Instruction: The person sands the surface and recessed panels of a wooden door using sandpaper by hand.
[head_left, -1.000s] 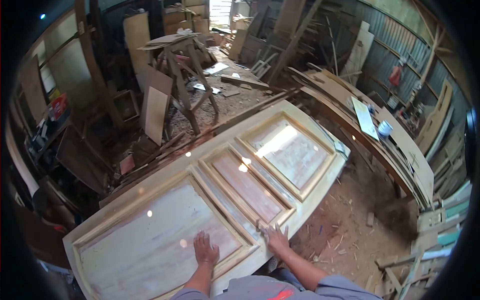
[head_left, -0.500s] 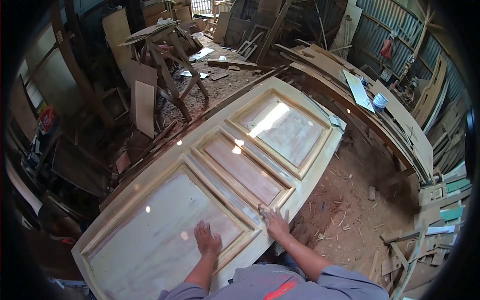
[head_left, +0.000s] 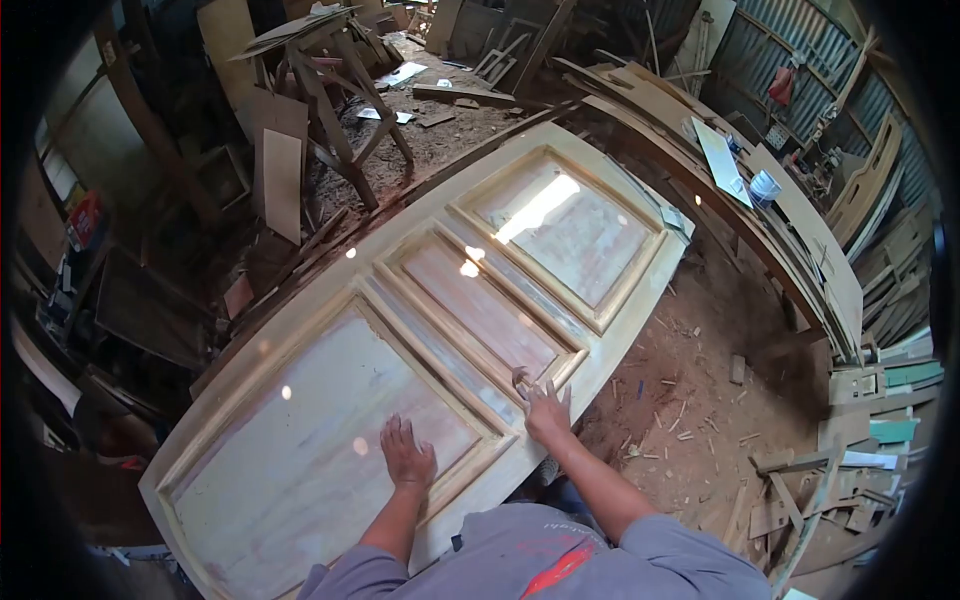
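A panelled wooden door (head_left: 480,430) lies flat in front of me, with raised mouldings around its three panels and pale, blotchy surfaces. My left hand (head_left: 408,455) rests open on the large near panel (head_left: 310,420), fingers stretched out. At the near edge, my right hand (head_left: 548,412) is closed beside the corner of the narrow middle panel (head_left: 480,305). Something small shows at its fingertips, too small to make out. Bright light glares off the far panel (head_left: 590,240).
To the right, a long bench (head_left: 745,240) carries boards and a white tub (head_left: 764,188). A wooden trestle (head_left: 345,120) stands at the far left. Wood scraps litter the dirt floor (head_left: 670,390), and offcuts (head_left: 850,460) are piled at the lower right.
My right hand has moved slightly up along the door beside the middle panel's corner, its fingers more closed. The left hand stays flat on the near panel. The view has shifted a little.
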